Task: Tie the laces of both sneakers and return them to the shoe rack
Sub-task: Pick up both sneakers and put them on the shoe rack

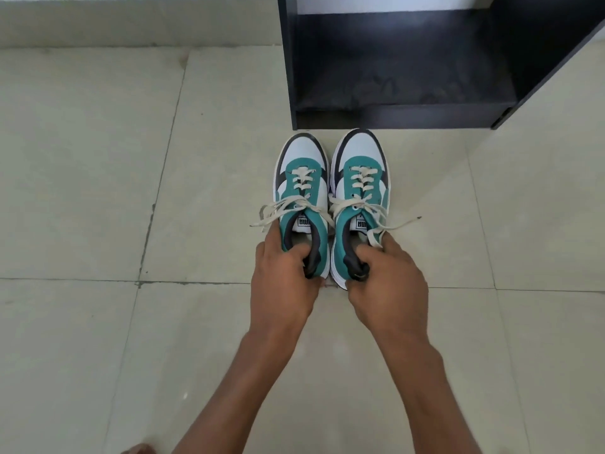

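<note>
Two teal, white and dark grey sneakers stand side by side on the tiled floor, toes pointing at the rack. The left sneaker [302, 178] has its heel collar gripped by my left hand [284, 276], thumb inside the opening. On the right sneaker [358, 178], my right hand [386, 280] grips the heel the same way. Cream laces on both shoes show bows near the tongue, with loose ends trailing out to either side. The black shoe rack [291, 77] stands just beyond the toes, its low shelf bare.
Pale floor tiles [98, 191] spread all around the shoes. A wall skirting runs along the far edge at the left. The rack's right side panel [537, 70] slants forward. A bit of a foot or knee shows at the bottom edge.
</note>
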